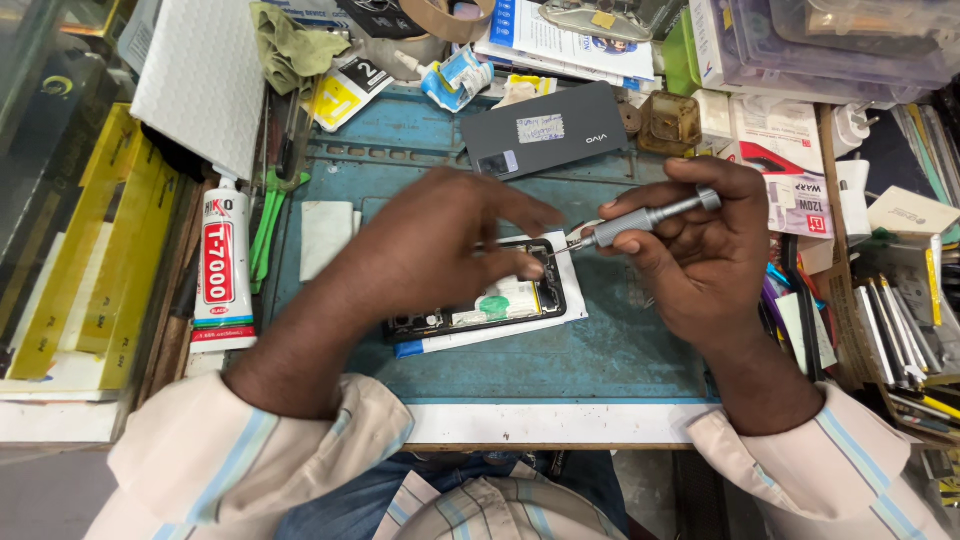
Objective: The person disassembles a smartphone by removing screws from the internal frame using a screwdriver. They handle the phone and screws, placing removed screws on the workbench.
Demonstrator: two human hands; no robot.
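**Opened phone steadied and worked at with a screwdriver**

Nearest the viewer, two pale striped sleeves are seen, with the forearms reaching onto a blue work mat (640, 350). Under the left hand (440, 245) an opened phone (480, 305) is laid flat on a white sheet; the fingers are spread and pressed down on the phone's upper edge, seemingly so that it is kept from sliding. Much of the phone's left part is hidden by that hand, and its inner parts are too small to be told apart.

Beside it, the right hand (700, 250) is closed around a grey screwdriver (645, 218), held pen-like (thumb and forefinger near the front), with the tip angled down toward the phone's top right corner. Whether the tip sits in a screw cannot be made out.

Left of the left hand, a white-and-red glue tube (222, 265) and green tweezers (268, 225) are laid within reach. Beyond both hands a dark grey back cover (545, 130) lies flat, set aside. Farther off, boxes and papers are cut off by the frame edge.
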